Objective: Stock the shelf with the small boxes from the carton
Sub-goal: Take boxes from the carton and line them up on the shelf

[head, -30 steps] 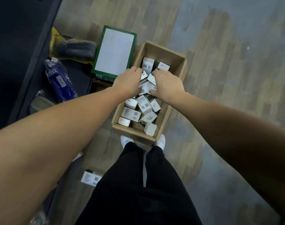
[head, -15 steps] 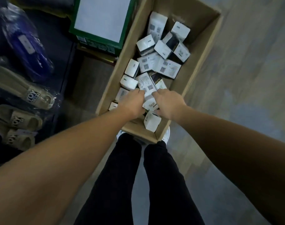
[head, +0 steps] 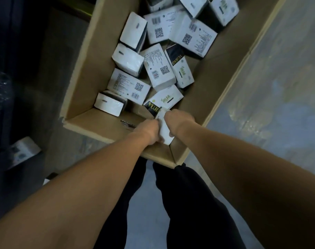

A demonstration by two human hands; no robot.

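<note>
A small white box (head: 164, 131) sits at the near corner of the cardboard carton (head: 92, 56), caught between both hands. The left hand (head: 149, 131) presses in from one side with fingers curled toward the box, and the right hand (head: 178, 121) closes on the other side; the fingertips are hidden, so how firmly either hand grips cannot be told. Using both hands probably steadies the box for lifting past the carton's near wall.

Beyond it, a black-and-white box marked "YUJI" (head: 163, 101) lies tilted just beside the hands. More small boxes (head: 157, 69) lie jumbled across the carton floor, some flat with QR codes up, others on edge and leaning together. Many remain, so stocking appears far from done.

The carton rests on a grey wood-patterned floor (head: 278, 78). To the left is dark, dim shelving (head: 13, 69), with one white box (head: 22, 150) low beside it.
</note>
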